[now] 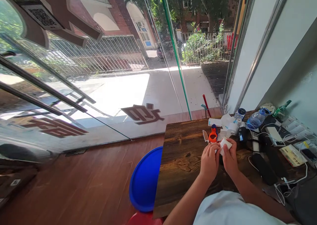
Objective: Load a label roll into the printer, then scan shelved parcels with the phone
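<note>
Both hands are close together above the wooden table (183,155). In my right hand (230,157) is a small white piece (225,145), which looks folded or box-like; its exact kind is unclear. My left hand (209,157) has its fingers curled and pinched at the left side of that white piece. Just beyond my left fingers lie an orange ring-shaped tool with a blue part (213,136) and a small knife with a pale blade (205,135). Crumpled white paper or plastic (229,123) lies past the hands.
A water bottle (256,118), a dark device with a lit display (242,134), a power strip (297,127), a yellow-white box (293,155) and cables crowd the right side. A blue round stool top (146,182) stands left of the table. Glass doors (119,86) are in front.
</note>
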Available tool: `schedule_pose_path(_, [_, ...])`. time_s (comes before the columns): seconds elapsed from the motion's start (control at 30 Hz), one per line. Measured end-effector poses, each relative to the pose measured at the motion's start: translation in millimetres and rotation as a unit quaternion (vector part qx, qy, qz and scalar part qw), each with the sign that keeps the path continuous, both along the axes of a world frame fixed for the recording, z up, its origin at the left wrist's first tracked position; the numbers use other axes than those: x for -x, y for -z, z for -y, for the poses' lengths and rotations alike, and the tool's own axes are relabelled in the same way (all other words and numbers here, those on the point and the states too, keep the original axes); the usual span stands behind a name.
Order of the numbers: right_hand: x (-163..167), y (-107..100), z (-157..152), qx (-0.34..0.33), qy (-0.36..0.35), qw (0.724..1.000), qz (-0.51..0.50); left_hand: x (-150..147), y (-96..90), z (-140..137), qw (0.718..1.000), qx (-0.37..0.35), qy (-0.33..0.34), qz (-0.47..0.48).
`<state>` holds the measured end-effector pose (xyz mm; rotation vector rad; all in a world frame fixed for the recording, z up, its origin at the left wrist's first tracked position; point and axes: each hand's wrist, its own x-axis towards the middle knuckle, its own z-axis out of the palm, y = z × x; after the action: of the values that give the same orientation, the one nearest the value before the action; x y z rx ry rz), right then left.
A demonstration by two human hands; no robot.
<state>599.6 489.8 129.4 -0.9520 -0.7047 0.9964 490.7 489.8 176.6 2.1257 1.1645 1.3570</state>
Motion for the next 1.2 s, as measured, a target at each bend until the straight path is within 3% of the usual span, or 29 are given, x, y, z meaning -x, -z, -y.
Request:
schedule_pose_path(0.13, [-9,2,-12,0.043,0.008,0.997,-0.063,-1,14.3,6,0.998,0.033,0.017,0.055])
schedule_pose_path(0.2, [-14,2,-16,0.056,0.008,0.995,-0.086,-4,19.0,7,0.989,0.082,0.029,0.122])
schedule_pose_path(0.27, [-16,1,-17,0.063,0.008,0.993,-0.101,-6,23.8,3,0.962,0.159,0.011,0.222])
schedule_pose_path(0.33, [-17,1,-17,0.067,0.011,0.992,-0.11,-4,30.7,-7,0.917,0.243,-0.027,0.316])
schedule_pose_path(0.4, [-19,2,-16,0.073,0.018,0.991,-0.115,0,41.0,-20,0.879,0.307,-0.057,0.361])
schedule_pose_path(0.6, [-60,16,-9,0.109,0.087,0.983,-0.116,12,86.7,-53,0.84,0.402,-0.102,0.35])
schedule_pose_path(0.8, [-113,39,19,0.171,0.173,0.963,-0.114,-4,125.1,-76,0.829,0.463,-0.124,0.289])
schedule_pose_path(1.0, [-142,58,37,0.226,0.209,0.942,-0.13,-34,150.0,-111,0.824,0.495,-0.12,0.25])
schedule_pose_path(1.2, [-176,71,21,0.251,0.2,0.936,-0.145,-66,164.5,-138,0.804,0.541,-0.107,0.222])
